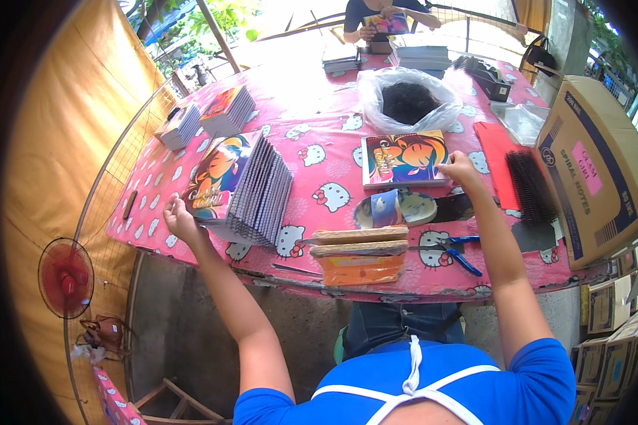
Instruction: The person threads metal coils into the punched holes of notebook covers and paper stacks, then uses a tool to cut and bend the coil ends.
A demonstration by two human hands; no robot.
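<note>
On the left stands a tall stack of spiral notebooks (252,195) with colourful illustrated covers, its dark wire bindings facing right. My left hand (181,218) is closed at the near left corner of its top notebook (220,173). A lower pile of the same notebooks (404,157) lies in front of me, right of the middle. At its right edge, my right hand (462,170) pinches the top notebook's side between thumb and fingers. Just nearer to me sits an oval, open holder (415,207) with a picture on it.
Wrapped orange-and-wood blocks (359,255) and blue-handled pliers (461,256) lie near the front edge. Black binding coils (528,185) rest on a red sheet (495,159) beside a large cardboard box (595,166). Farther back are a plastic bag (446,103) of black material, notebook stacks (228,111) and another person (390,18).
</note>
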